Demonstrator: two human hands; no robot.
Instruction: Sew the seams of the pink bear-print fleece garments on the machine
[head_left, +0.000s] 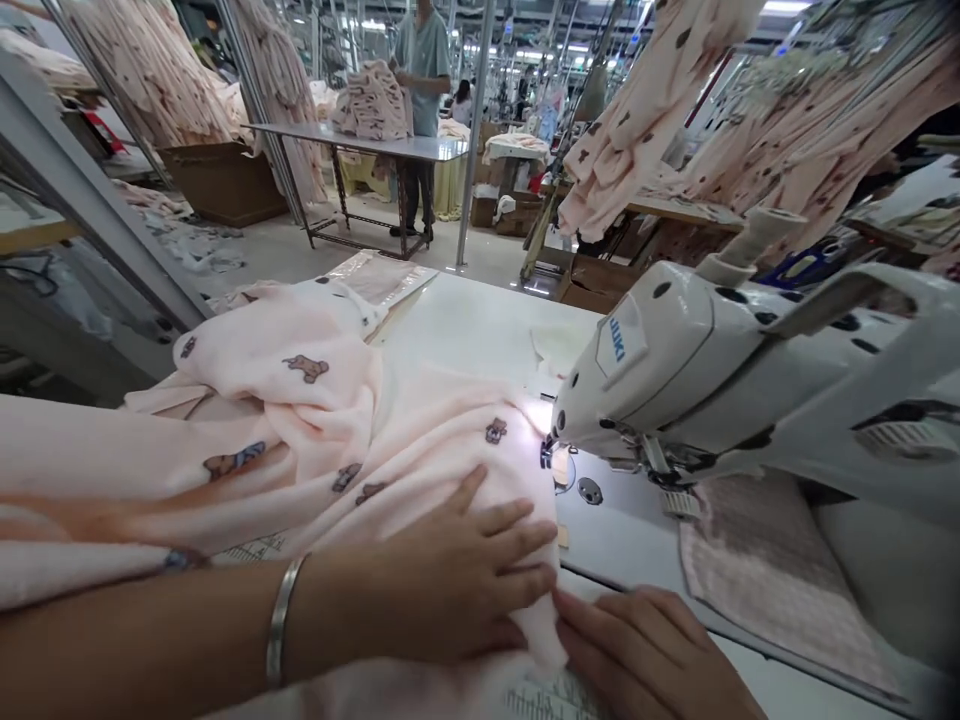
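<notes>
A pale pink fleece fabric [315,420] printed with small bears lies bunched across the white sewing table [465,320]. My left hand [457,575], a silver bangle on its wrist, lies flat on the fabric with fingers spread, just in front of the needle area [551,455]. My right hand [652,650] is at the fabric's near edge, fingers drawn together and pinching that edge. The white Juki sewing machine [712,370] stands to the right, its lamp lighting the cloth under the needle.
A pinkish cloth [765,570] lies on the machine bed at right. Pink garments [660,90] hang overhead. Farther back a person [424,60] stands at a metal table [360,140] stacked with folded pieces; cardboard boxes [225,180] sit on the floor.
</notes>
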